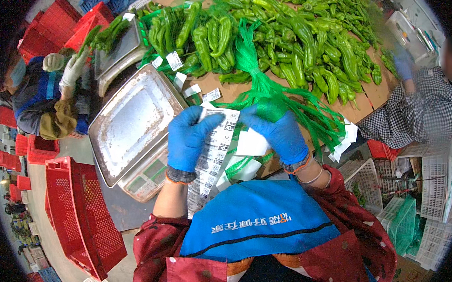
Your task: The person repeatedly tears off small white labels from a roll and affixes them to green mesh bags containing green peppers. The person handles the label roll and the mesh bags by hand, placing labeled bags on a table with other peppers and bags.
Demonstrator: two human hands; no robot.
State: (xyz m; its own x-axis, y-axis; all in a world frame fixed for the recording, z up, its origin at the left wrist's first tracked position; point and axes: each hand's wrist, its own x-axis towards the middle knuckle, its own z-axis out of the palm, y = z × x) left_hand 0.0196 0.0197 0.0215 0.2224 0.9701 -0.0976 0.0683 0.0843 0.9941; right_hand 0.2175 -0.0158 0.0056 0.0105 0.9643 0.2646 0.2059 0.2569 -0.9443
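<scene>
A white strip of printed labels point(214, 154) hangs down in front of my apron, its top end between my two blue-gloved hands. My left hand point(188, 138) grips the strip along its left side, thumb on top. The fingers of my right hand point(282, 135) are pinched together at its upper right corner. Green mesh net bags point(256, 79) lie bunched behind and beside my right hand, with white tags point(346, 140) at their ends. White paper pieces point(252, 142) show below my right hand. Left of my hands stands a scale with a worn metal pan point(134, 123).
Long green peppers point(302, 38) are heaped across the cardboard-covered table point(370, 93). A second scale point(117, 49) stands at the far left beside a co-worker's gloved hand point(72, 70). Another person in a checked sleeve point(410, 111) is at right. Red crates point(83, 212) stand left, white crates point(363, 181) right.
</scene>
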